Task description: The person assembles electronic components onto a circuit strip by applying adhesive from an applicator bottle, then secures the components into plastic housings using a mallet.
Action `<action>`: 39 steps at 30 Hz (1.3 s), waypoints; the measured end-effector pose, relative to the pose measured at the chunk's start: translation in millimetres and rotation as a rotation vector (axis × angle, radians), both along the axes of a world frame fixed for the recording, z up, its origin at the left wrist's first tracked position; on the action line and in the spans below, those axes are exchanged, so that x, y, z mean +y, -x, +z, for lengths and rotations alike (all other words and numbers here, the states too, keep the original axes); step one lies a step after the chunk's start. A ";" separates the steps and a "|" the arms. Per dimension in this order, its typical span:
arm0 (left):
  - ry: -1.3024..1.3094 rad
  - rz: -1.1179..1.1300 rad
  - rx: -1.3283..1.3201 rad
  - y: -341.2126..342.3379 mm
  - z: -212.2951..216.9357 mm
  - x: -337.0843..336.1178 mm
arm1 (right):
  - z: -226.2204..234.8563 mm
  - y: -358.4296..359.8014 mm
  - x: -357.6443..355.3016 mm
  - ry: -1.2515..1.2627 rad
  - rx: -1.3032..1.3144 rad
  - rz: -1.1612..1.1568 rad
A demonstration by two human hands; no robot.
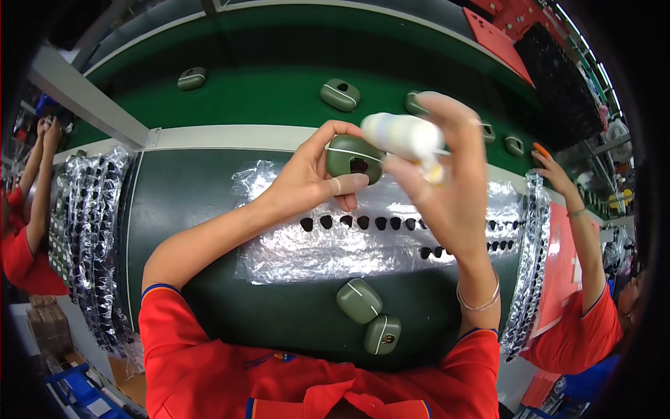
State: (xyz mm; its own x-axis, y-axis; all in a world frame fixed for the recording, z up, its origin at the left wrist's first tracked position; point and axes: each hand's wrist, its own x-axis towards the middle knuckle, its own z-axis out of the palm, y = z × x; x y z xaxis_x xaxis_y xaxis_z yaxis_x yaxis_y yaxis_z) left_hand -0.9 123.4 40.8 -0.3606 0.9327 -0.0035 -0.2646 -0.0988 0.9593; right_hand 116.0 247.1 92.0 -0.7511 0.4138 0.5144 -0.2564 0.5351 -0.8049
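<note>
My left hand point(304, 172) is closed around a dark green rounded case point(342, 152) with a pale seam line. A dark oval recess shows on the case's side, close to my left thumb, which has a pale band around it. In my right hand point(457, 192), smeared by motion, is a small white bottle point(401, 135) tilted on its side just right of the case. Whether bottle and case touch I cannot tell. Under both hands lies a clear plastic sheet point(293, 255) carrying rows of small black rounded pieces point(363, 223).
Two more green cases point(359, 300) lie on the dark table near my body. Beyond a pale rail point(223, 139) runs a green belt point(258, 98) bearing several cases. A metal post point(91, 91) stands at left. Co-workers in red sleeves point(586, 335) flank me, beside hanging plastic strips point(91, 244).
</note>
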 end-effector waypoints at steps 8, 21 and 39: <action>0.004 -0.028 -0.019 2.4 -3.4 0.0 | -8.0 -2.6 0.1 -0.200 -0.494 0.161; 0.593 0.726 1.423 128.9 -55.6 -1.1 | -0.8 -7.2 3.6 -0.214 -0.404 0.004; 0.233 -0.022 1.392 -29.4 -16.9 -123.3 | -12.9 7.9 -34.3 -0.085 -0.798 0.221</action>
